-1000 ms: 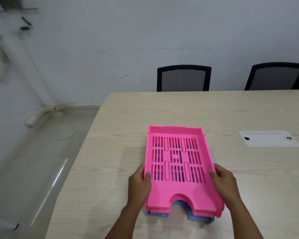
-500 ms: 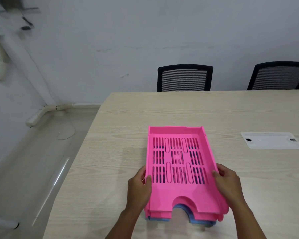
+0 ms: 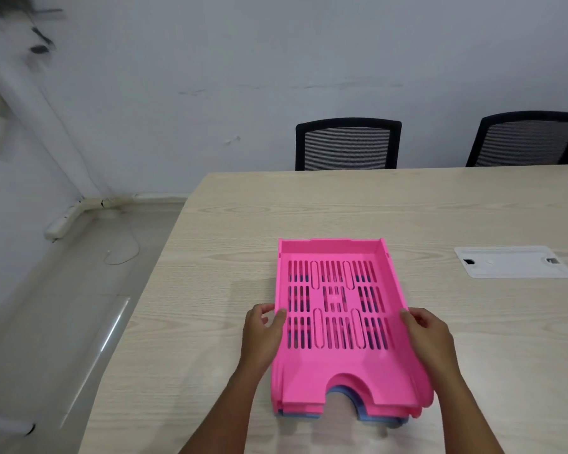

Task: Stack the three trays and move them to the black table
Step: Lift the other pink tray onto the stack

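The stacking part looks done: a bright pink slotted plastic letter tray sits nested on top of the pile, with the edge of a blue plastic tray peeking out beneath its front notch at about six o'clock; a second pink layer shows along the front rim, so three trays seem to be there, though the middle one is mostly hidden. The pile rests on the pale wood-grain table, a little toward seven o'clock of its visible middle. The left hand is curled against the stack's nine-o'clock side, thumb over the rim, and the right hand clasps the three-o'clock side likewise, so both hold the pile. What remains, I judge, is the lift and the carry; no black table is in view. Two black mesh-backed chairs stand at twelve o'clock, and a white rectangular cable hatch lies at two o'clock.
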`<state>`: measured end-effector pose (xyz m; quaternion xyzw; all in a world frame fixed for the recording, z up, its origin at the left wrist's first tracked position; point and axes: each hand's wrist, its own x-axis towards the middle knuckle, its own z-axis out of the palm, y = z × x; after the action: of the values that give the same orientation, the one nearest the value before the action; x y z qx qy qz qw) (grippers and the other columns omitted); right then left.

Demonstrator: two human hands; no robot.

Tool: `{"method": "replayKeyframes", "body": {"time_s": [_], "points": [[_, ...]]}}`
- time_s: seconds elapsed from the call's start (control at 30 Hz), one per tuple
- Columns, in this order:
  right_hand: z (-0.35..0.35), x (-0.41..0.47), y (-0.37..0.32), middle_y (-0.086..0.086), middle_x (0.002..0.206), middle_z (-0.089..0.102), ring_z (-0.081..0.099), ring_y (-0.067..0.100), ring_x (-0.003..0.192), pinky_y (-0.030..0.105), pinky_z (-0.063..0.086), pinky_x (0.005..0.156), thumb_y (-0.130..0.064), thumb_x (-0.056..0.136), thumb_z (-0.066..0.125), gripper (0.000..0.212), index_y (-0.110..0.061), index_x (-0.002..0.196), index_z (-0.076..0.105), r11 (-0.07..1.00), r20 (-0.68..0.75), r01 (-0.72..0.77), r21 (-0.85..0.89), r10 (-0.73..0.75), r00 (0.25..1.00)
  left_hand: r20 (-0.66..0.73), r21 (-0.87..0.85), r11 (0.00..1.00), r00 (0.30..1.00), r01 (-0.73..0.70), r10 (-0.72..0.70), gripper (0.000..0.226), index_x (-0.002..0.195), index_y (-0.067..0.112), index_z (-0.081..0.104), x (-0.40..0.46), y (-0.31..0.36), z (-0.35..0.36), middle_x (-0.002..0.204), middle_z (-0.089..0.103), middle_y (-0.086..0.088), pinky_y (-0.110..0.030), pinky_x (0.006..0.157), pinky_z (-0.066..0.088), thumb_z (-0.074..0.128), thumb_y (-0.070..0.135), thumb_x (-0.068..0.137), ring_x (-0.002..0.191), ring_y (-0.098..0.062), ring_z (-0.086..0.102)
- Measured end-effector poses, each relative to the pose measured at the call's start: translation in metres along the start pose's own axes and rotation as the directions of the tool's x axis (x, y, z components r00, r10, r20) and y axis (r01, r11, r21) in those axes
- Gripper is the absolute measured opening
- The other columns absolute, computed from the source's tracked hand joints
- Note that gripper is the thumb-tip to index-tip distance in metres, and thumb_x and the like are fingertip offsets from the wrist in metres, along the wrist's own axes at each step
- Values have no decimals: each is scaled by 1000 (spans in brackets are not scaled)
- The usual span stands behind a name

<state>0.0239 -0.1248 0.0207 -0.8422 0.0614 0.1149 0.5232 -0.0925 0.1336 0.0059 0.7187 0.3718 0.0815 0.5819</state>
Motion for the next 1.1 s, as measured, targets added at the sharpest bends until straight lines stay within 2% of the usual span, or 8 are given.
{"method": "replayKeyframes", "body": {"time_s": [0.07, 0.17, 0.27, 0.43, 0.57, 0.63, 0.9, 1.1], "points": [[-1, 8, 8, 9, 106, 74, 70, 31, 96, 53, 56, 91, -39, 99, 54, 32, -15, 112, 71, 991, 115, -91, 97, 80, 990, 124, -66, 988, 984, 138, -129, 64, 140, 23, 41, 12, -3, 3, 139, 46, 5, -50, 103, 48, 56, 57, 88, 129, -25, 50], [-2, 14, 19, 20, 111, 76, 72, 44, 100, 57, 57, 91, -53, 97, 49, 50, -13, 120, 68, 915, 362, -311, 259, 206, 909, 282, -141, 953, 934, 267, -220, 97, 145, 30, 41, 25, -19, 8, 141, 57, -2, -56, 107, 44, 63, 78, 64, 126, -28, 57], [0, 13, 22, 20, 112, 77, 72, 45, 101, 55, 57, 92, -57, 97, 46, 56, -13, 121, 69, 898, 425, -340, 279, 202, 882, 355, -204, 940, 915, 274, -189, 83, 135, 32, 55, 28, -30, 8, 126, 71, -2, -58, 106, 44, 69, 71, 63, 117, -28, 65], [-1, 13, 25, 28, 121, 71, 70, 43, 97, 64, 48, 103, -60, 95, 47, 64, -7, 125, 68, 858, 472, -372, 356, 178, 863, 430, -278, 903, 883, 327, -188, 79, 135, 37, 52, 19, -37, 5, 130, 68, -2, -60, 111, 35, 70, 72, 67, 123, -31, 61], [-4, 12, 25, 33, 128, 64, 68, 41, 94, 56, 53, 95, -59, 96, 48, 67, -3, 127, 66, 829, 549, -415, 376, 161, 820, 419, -280, 916, 895, 289, -154, 74, 135, 34, 52, 10, -40, 4, 124, 72, -3, -61, 110, 37, 67, 70, 73, 118, -30, 65], [-4, 12, 28, 33, 127, 65, 68, 42, 95, 57, 51, 97, -59, 95, 49, 67, -3, 127, 66, 827, 554, -415, 380, 156, 818, 413, -292, 917, 901, 272, -136, 71, 135, 32, 53, 6, -42, 4, 122, 73, -4, -61, 109, 38, 66, 68, 75, 115, -30, 67], [7, 11, 36, 25, 112, 75, 73, 40, 89, 60, 47, 105, -56, 91, 54, 61, -6, 122, 72, 850, 565, -374, 372, 112, 818, 302, -422, 855, 936, 300, -180, 65, 130, 26, 61, -18, -57, -7, 123, 71, -13, -64, 111, 33, 73, 59, 74, 116, -39, 65], [41, 4, 28, 20, 108, 78, 73, 39, 91, 67, 38, 111, -55, 92, 55, 52, -13, 116, 74, 895, 644, -331, 297, 68, 762, 171, -529, 804, 962, 271, -211, 57, 129, 14, 61, -52, -79, -40, 118, 71, -23, -66, 102, 44, 71, 45, 81, 106, -45, 68]]}}
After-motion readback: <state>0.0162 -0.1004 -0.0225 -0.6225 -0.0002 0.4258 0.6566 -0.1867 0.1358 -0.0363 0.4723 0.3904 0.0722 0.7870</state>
